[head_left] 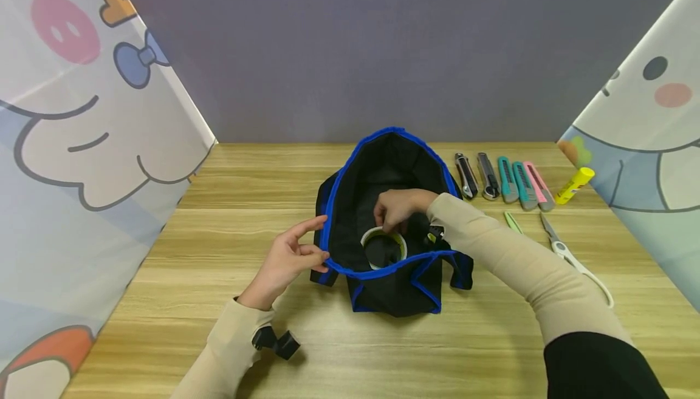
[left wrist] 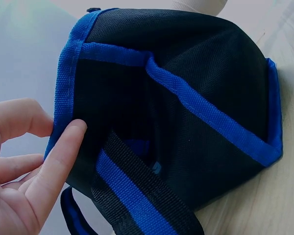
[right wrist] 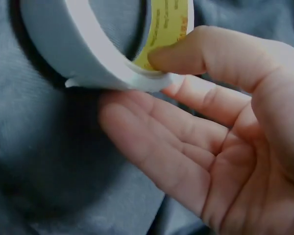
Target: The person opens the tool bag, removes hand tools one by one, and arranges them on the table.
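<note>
A black fabric bag (head_left: 396, 293) with blue trim stands on the table, its wide mouth facing up. My left hand (head_left: 290, 259) pinches the bag's blue edge on the left side; in the left wrist view the thumb and fingers (left wrist: 63, 147) lie on either side of that trim. Inside the bag, my right hand (head_left: 399, 208) grips a white roll of tape (head_left: 365, 242). Seen from the right wrist, the thumb presses on the yellow inner core of the tape roll (right wrist: 88, 54) and the other fingers lie under its outer face. A striped black and blue strap (left wrist: 132, 196) hangs outside the bag.
Right of the bag lie several utility knives (head_left: 524, 185) in a row, with a yellow glue stick (head_left: 574, 186) at their end. White-handled scissors (head_left: 569, 254) and a light green item (head_left: 513, 223) lie nearer, beside my right sleeve. A grey panel (head_left: 350, 53) closes off the back.
</note>
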The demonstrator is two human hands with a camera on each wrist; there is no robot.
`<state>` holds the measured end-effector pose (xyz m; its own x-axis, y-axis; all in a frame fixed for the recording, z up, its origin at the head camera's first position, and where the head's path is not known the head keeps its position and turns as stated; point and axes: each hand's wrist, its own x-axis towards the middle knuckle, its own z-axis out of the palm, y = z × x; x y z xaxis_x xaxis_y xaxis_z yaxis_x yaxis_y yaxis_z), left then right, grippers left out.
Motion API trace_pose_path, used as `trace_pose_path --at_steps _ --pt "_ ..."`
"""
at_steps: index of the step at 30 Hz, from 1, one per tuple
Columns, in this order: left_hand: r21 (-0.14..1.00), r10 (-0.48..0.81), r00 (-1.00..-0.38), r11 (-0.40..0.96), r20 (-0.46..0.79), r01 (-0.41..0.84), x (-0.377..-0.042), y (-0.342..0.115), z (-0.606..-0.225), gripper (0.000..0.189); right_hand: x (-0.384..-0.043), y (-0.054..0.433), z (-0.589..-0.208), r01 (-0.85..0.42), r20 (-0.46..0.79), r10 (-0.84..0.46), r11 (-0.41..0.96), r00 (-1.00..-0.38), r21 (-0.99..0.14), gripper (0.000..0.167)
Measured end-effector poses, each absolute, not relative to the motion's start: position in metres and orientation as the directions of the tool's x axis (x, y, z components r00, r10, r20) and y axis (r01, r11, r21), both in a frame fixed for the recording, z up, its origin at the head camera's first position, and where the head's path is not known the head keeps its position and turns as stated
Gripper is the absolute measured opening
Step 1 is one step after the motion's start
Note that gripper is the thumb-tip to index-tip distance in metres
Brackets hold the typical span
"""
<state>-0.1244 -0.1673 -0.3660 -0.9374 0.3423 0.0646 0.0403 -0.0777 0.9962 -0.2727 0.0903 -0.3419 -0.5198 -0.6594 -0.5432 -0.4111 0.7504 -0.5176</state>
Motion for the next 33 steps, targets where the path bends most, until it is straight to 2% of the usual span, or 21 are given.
trace_pose_path --at_steps 5,16,23,28,33 --pt "0.996 0.335 -0.94 -0.075 0.065 0.043 -0.125 -0.167 -0.365 0.067 -0.277 0.101 -0.332 -0.364 -0.518 -0.653 0.749 -0.553 -0.554 0.009" --pt "0.996 0.337 -0.939 -0.077 0.061 0.036 -0.125 -0.167 -0.367 0.067 -0.279 0.128 -0.303 -0.293 -0.411 -0.669 0.682 -0.619 -0.67 0.024" --pt "0.996 0.339 -0.939 -0.078 0.065 0.041 -0.124 -0.169 -0.367 0.068 -0.268 0.148 -0.279 -0.245 -0.316 -0.639 0.632 -0.701 -0.736 0.026" --pt "0.996 0.338 -0.939 -0.08 0.062 0.037 -0.124 -0.169 -0.367 0.068 -0.262 0.166 -0.269 -0.177 -0.244 -0.591 0.564 -0.769 -0.806 0.033" --pt "0.996 0.343 -0.937 -0.077 0.064 0.04 -0.124 -0.169 -0.367 0.068 -0.253 0.184 -0.266 -0.132 -0.116 -0.522 0.414 -0.845 -0.901 0.032"
